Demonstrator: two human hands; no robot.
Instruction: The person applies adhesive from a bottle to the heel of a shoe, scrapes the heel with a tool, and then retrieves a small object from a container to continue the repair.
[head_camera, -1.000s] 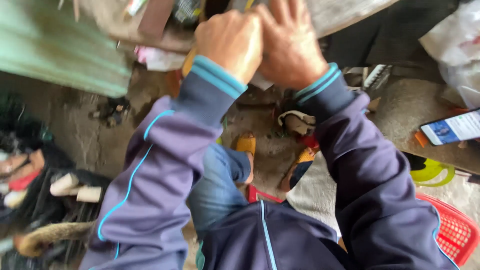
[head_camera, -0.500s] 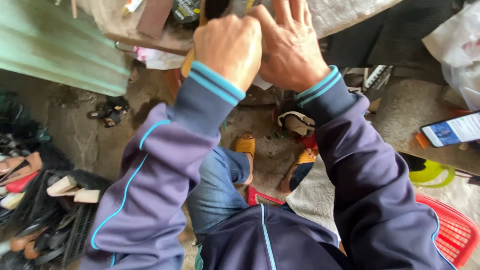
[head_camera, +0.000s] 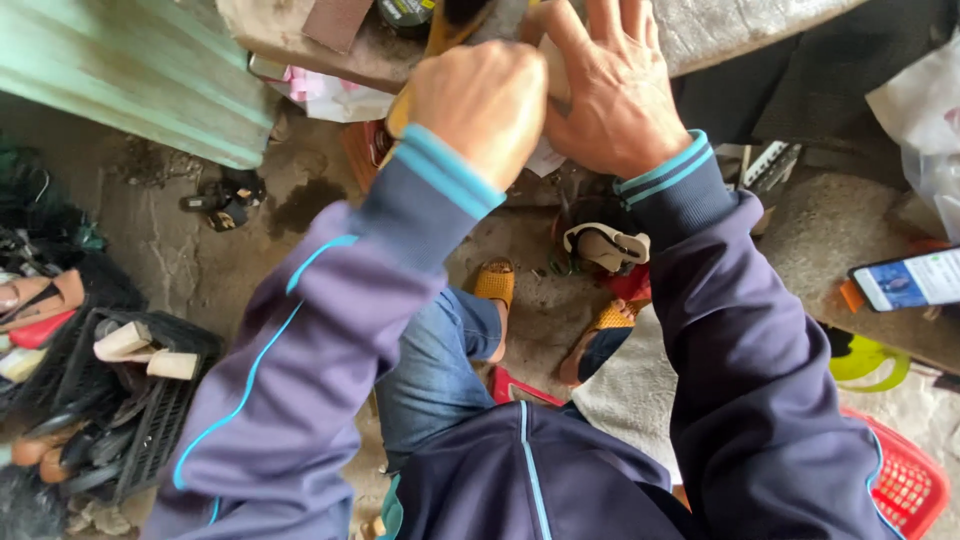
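Up close, two hands work at a yellow-handled brush against a pale object.

Clenched into a fist, the left hand (head_camera: 485, 100) grips the brush (head_camera: 440, 45), whose handle slants up from the knuckles to dark bristles cut off at the top edge; the right hand (head_camera: 615, 95) lies flat, fingers spread wide, pressed on a pale object (head_camera: 553, 75) beside the fist; what that object is I cannot tell, since both hands cover most of it; a phone (head_camera: 908, 280) lies on the ledge at right, a red basket (head_camera: 905, 485) sits below it, and a black crate (head_camera: 150, 420) of sandals stands at left.
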